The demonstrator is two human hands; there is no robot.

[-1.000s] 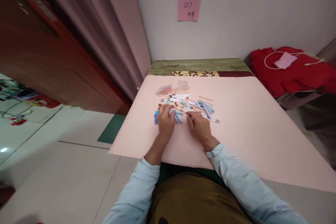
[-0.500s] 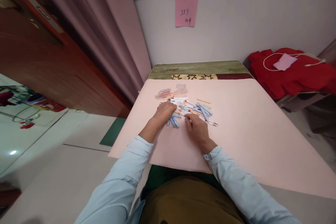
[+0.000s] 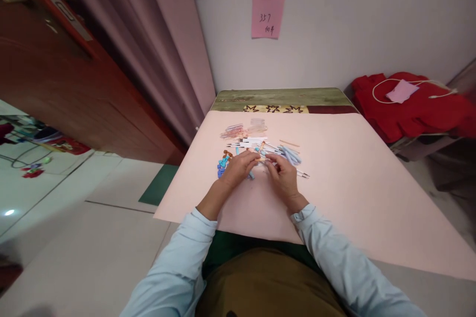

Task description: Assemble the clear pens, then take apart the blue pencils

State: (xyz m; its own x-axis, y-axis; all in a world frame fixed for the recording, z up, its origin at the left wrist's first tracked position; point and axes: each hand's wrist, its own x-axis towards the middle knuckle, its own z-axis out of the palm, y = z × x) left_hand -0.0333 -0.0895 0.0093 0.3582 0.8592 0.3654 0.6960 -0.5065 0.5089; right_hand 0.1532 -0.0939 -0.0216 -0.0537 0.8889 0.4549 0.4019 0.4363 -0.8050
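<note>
My left hand (image 3: pixel 241 166) and my right hand (image 3: pixel 284 174) meet over a spread of pen parts, fingers pinched. Between their fingertips is a light orange pen barrel (image 3: pixel 263 159), partly covered by the fingers. Small blue and brown pen caps (image 3: pixel 223 162) lie left of my left hand. White pen refills (image 3: pixel 253 142) with dark tips lie just beyond the hands. Pale blue pen barrels (image 3: pixel 290 154) are heaped beyond my right hand. Farther back, a pile of thin reddish and clear pieces (image 3: pixel 233 131) rests on the paper; their kind is too small to tell.
Pale pink paper (image 3: pixel 353 198) covers most of the table (image 3: pixel 282 93). A pink note (image 3: pixel 267 16) is stuck on the wall. To the right lies red cloth (image 3: pixel 412 114) with a white cable on it. A curtain (image 3: pixel 174 44) and a brown door (image 3: pixel 92 109) stand left.
My hands have come together, and the left has shifted right and slightly nearer, uncovering the caps. A light orange barrel now shows between the fingertips. The view has tilted slightly.
</note>
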